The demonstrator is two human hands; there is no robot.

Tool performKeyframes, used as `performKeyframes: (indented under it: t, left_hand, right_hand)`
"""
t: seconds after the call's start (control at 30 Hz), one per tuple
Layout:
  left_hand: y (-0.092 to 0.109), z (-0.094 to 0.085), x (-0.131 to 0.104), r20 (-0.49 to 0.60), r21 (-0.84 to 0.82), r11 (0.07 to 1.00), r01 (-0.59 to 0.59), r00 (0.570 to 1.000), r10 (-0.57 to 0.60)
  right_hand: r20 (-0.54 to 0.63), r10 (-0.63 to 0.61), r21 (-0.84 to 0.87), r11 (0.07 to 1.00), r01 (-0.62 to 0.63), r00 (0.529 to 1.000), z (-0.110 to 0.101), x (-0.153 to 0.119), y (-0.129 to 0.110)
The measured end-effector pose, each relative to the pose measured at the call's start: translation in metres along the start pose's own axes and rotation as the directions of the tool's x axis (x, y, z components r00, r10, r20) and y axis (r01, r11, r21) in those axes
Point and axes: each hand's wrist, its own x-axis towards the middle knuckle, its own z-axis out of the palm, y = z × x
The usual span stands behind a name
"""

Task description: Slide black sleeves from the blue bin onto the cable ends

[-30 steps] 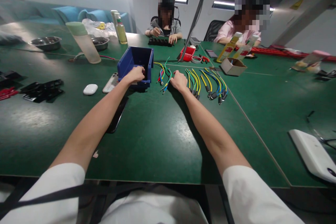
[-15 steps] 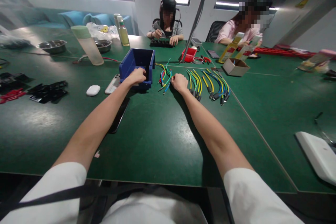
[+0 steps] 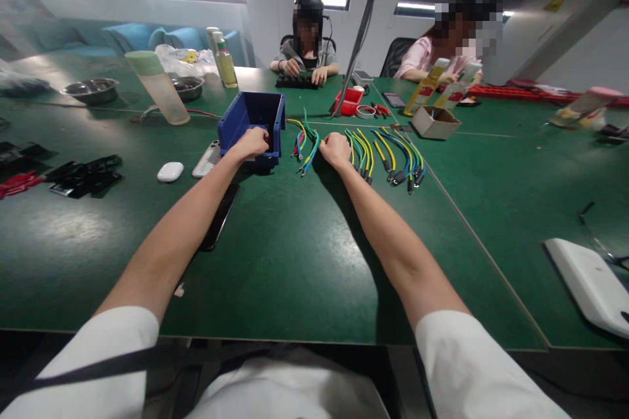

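My left hand (image 3: 254,143) reaches over the front lip of a blue plastic bin (image 3: 249,107). Its fingers are curled down inside, and whatever they hold is hidden. To the right of the bin, my right hand (image 3: 336,148) is closed at the table with its fingertips tucked in; I cannot make out what is in them. Just left of that hand lies a loose bunch of green, blue and yellow wires (image 3: 309,144) with metal ends. On its other side are green and yellow wires (image 3: 362,150) with black sleeves, and farther right a bunch of blue and yellow wires (image 3: 407,157).
A phone (image 3: 219,219) lies under my left forearm, beside a white earbud case (image 3: 170,172). Behind the wires stand a metal pole (image 3: 361,33), a red container (image 3: 348,102) and a small cardboard box (image 3: 436,124). Two people work across the green table (image 3: 295,275).
The whole view has shifted slightly left. Both hands stay almost where they were, the left in the bin and the right beside the wires.
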Motion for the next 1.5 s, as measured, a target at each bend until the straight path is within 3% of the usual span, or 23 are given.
performKeyframes:
  t: [0.33,0.43,0.53,0.63,0.73,0.8,0.9,1.13,1.3,1.4,1.5]
  left_hand:
    - [0.003,-0.003,-0.003,0.005,0.011,1.000,-0.021,1.000,0.021]
    - [0.004,-0.004,-0.004,0.003,0.018,1.000,-0.023,1.000,0.023]
    - [0.006,-0.005,-0.006,0.000,0.021,0.999,-0.026,1.000,0.026]
    - [0.007,-0.007,-0.007,0.015,0.020,0.999,-0.036,0.999,0.035]
    - [0.006,-0.008,-0.007,0.035,0.020,0.999,-0.044,0.998,0.043]
    - [0.006,-0.008,-0.007,0.039,0.019,0.999,-0.050,0.998,0.049]
    - [0.005,-0.007,-0.006,0.039,0.013,0.999,-0.052,0.998,0.052]
    - [0.005,-0.006,-0.004,0.040,0.011,0.999,-0.041,0.998,0.041]
    - [0.002,-0.004,-0.001,0.034,-0.001,0.999,-0.054,0.998,0.054]
    - [0.002,-0.004,-0.001,0.037,-0.004,0.999,-0.045,0.998,0.045]
    - [0.003,-0.005,-0.003,0.037,-0.017,0.999,-0.043,0.998,0.044]
  right_hand:
    - [-0.108,0.081,0.170,0.984,-0.062,0.991,-0.019,0.007,0.001]
    - [0.081,0.180,0.476,0.857,-0.197,0.980,-0.021,0.011,0.000]
    - [0.330,0.200,0.643,0.668,-0.375,0.922,-0.022,0.014,-0.002]
    - [0.473,0.149,0.666,0.585,-0.463,0.869,-0.023,0.014,-0.003]
    - [0.616,0.072,0.654,0.508,-0.560,0.784,-0.025,0.014,-0.003]
    - [0.675,0.025,0.644,0.468,-0.606,0.737,-0.027,0.013,-0.003]
    - [0.712,-0.020,0.641,0.426,-0.638,0.702,-0.029,0.013,-0.003]
    - [0.736,-0.059,0.642,0.377,-0.668,0.674,-0.030,0.015,-0.001]
    - [0.730,-0.161,0.679,0.281,-0.678,0.665,-0.040,0.017,0.003]
    - [0.692,-0.187,0.716,0.302,-0.629,0.698,-0.046,0.016,0.003]
    - [0.616,-0.192,0.765,0.379,-0.521,0.764,-0.052,0.015,0.003]
